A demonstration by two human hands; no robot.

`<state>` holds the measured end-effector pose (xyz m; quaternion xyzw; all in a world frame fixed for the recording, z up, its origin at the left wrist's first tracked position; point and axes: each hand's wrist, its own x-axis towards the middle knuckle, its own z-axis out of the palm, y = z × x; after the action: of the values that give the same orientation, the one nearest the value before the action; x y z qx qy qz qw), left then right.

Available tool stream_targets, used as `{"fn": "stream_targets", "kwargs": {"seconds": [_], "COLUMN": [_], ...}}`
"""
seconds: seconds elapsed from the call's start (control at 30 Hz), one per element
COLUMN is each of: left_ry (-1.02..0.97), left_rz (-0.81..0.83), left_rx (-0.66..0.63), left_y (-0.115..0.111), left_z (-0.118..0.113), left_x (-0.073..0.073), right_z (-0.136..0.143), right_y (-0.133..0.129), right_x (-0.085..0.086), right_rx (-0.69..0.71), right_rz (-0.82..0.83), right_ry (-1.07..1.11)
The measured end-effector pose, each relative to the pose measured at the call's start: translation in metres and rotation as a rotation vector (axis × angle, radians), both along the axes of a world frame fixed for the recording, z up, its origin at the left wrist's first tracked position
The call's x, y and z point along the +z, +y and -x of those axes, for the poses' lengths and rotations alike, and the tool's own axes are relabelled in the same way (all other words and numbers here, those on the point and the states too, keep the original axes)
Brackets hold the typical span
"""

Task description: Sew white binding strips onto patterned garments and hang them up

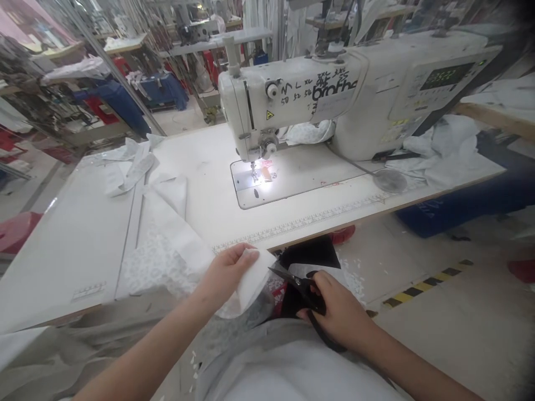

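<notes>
My left hand [228,273] pinches a folded piece of white fabric [256,281] at the front edge of the table. In my right hand [340,306] is a pair of black scissors [307,292], its handle loops around my fingers. The scissor tips point left and lie close to the fabric's right edge; whether they touch it I cannot tell. From my left hand, a pale patterned cloth [161,259] spreads back over the left side of the table.
A white sewing machine [292,94] stands on the table [200,161], its lamp lit over the needle plate [246,195]. A printed ruler [301,223] runs along the front edge. More cloth [447,150] is bunched at the right. White scraps litter the floor.
</notes>
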<state>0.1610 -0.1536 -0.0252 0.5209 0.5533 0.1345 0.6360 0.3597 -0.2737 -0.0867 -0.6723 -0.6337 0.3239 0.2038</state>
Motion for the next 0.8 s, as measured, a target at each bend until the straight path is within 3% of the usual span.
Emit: {"fn": "stream_targets", "kwargs": {"seconds": [0.5,0.63,0.7,0.8], "left_ry": [0.053,0.141,0.192,0.374], "left_rz": [-0.034,-0.077,-0.183,-0.581], "left_rx": [-0.135,-0.255,-0.332,-0.43], "left_y": [-0.013,-0.012,-0.001,0.03], "left_z": [-0.007,-0.005,-0.002,-0.001], "left_x": [-0.013,-0.005,0.005,0.016], "right_z": [0.004,0.001,-0.002,-0.009], "right_y": [-0.002,-0.004,-0.003,0.005], "right_x": [-0.008,-0.013,-0.012,-0.001], "right_rx": [-0.022,-0.022,-0.022,-0.028], "right_rz": [0.07,0.115,0.112,0.049], "right_ry": [-0.007,0.078,0.104,0.022]}}
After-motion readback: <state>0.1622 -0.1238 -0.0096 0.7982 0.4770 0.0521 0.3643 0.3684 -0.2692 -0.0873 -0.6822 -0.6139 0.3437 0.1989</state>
